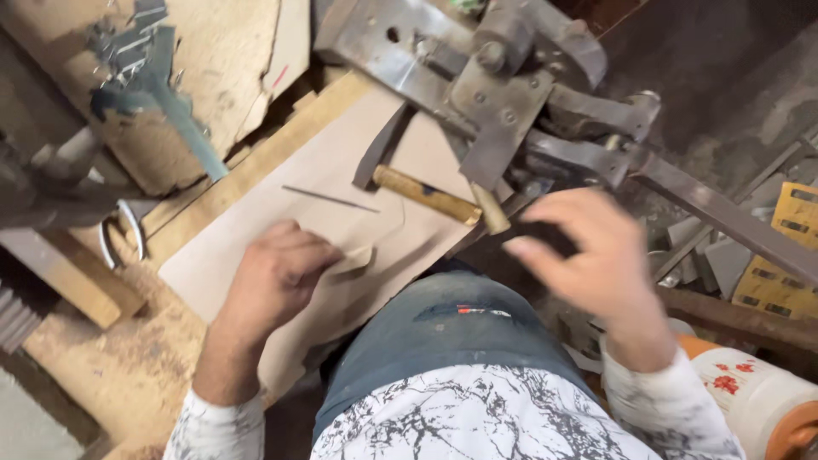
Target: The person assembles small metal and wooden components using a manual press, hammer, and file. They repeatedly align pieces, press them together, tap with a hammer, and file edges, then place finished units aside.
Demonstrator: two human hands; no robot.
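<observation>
At frame centre our left hand (pixel 274 277) presses a small pale wood piece (pixel 360 257) flat on the brown board (pixel 256 255), fingers closed over it. Our right hand (pixel 596 264), fingers loosely spread and empty, hovers blurred near the hammer (pixel 423 194). We should keep the piece pinned firmly and our fingertips clear.

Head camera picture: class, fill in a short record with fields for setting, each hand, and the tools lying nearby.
Setting: brown board on a sawdust-covered workbench
Left hand: pressing a small pale wooden piece against the board
Right hand: raised and blurred; holding anything, cannot tell
Tools: hammer with wooden handle, thin metal rod, pincers
Behind: heavy metal machine
</observation>
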